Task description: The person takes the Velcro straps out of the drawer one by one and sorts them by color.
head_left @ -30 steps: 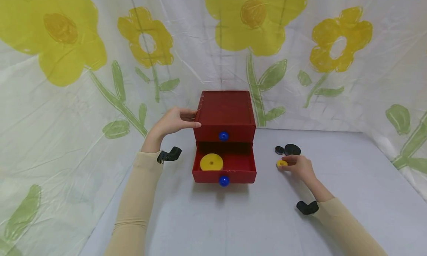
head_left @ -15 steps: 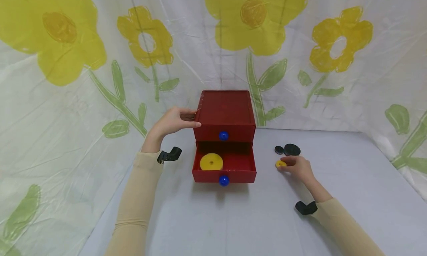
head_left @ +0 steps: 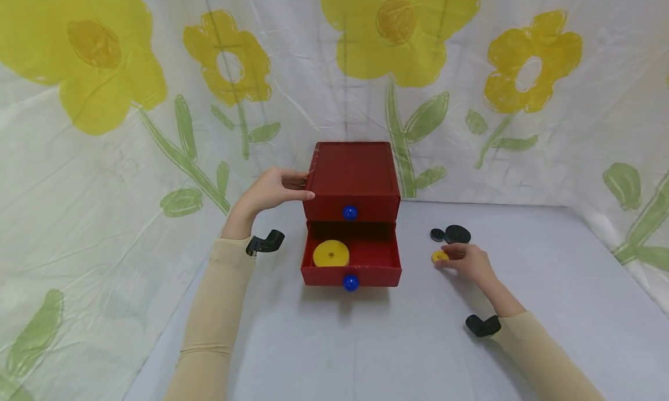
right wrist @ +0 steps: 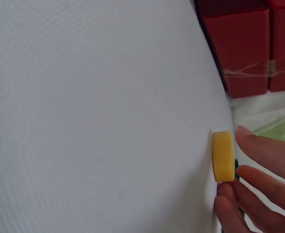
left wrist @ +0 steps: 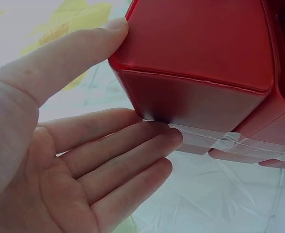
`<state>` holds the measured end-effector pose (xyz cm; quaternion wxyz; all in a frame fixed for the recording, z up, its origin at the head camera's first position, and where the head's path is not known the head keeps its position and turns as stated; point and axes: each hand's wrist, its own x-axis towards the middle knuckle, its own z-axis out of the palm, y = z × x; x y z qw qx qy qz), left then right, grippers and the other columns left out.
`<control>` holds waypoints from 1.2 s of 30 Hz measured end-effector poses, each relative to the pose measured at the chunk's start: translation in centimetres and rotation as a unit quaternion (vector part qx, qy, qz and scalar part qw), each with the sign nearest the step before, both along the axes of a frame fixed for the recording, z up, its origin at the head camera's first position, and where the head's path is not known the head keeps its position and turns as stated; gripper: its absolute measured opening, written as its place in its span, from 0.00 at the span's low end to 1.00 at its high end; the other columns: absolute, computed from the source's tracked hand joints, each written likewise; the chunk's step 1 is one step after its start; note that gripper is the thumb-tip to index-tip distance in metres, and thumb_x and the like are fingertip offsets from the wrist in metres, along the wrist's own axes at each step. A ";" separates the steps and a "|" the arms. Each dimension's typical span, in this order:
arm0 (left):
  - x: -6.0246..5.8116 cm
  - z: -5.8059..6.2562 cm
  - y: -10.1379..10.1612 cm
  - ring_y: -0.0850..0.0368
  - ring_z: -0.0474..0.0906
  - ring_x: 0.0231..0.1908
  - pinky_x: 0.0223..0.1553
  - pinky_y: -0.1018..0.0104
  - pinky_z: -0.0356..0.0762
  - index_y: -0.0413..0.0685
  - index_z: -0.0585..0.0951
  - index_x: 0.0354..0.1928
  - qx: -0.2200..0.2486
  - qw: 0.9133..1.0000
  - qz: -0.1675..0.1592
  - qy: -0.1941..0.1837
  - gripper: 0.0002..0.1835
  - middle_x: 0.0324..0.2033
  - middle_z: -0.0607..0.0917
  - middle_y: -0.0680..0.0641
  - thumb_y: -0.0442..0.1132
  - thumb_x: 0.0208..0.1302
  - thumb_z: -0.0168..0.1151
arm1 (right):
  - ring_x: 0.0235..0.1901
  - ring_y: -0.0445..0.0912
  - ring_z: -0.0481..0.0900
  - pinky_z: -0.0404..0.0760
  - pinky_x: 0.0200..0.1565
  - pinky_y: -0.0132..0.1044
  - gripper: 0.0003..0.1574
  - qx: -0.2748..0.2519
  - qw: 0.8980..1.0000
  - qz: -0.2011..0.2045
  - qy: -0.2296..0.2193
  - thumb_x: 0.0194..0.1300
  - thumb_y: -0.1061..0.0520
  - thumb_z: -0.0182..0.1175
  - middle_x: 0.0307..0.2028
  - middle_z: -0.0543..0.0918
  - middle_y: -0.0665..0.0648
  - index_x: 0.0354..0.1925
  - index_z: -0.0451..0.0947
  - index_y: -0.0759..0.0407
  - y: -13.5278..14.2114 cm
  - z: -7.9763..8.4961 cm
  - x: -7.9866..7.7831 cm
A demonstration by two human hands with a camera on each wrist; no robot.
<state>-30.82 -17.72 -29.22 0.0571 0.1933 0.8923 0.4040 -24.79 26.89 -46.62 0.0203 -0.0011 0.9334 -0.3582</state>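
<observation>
A red two-drawer box [head_left: 352, 168] stands at the middle back, its lower drawer [head_left: 394, 260] pulled out and the upper one in. Inside the lower drawer lies a large yellow disc [head_left: 331, 253] with a small centre hole. My left hand [head_left: 273, 190] rests against the box's left side, thumb at the upper front corner; the left wrist view shows its fingers [left wrist: 128, 165] straight. On the right, my right hand [head_left: 468, 264] holds a small yellow disc [right wrist: 223, 156] low at the table, thumb on one side and fingers on the other, partly covering it in the head view.
Just beyond the right hand lie a small black disc [head_left: 437, 235] and a larger black disc [head_left: 457, 234], side by side. Blue round knobs [head_left: 351, 213] stick out from the drawer fronts. A white curtain [head_left: 313, 58] with yellow flowers hangs close behind the box.
My right hand and the small yellow disc have shifted very slightly left. The left hand, box and drawer stay as they were.
</observation>
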 end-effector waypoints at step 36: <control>0.0 0.1 -0.1 0.54 0.77 0.55 0.57 0.52 0.74 0.56 0.75 0.62 -0.006 1.000 0.005 0.004 0.36 0.56 0.80 0.50 0.60 0.50 0.70 | 0.49 0.56 0.81 0.83 0.45 0.45 0.38 -0.021 0.994 0.066 0.080 0.56 0.37 0.65 0.51 0.82 0.63 0.57 0.76 0.60 -3.0 7.6 3.1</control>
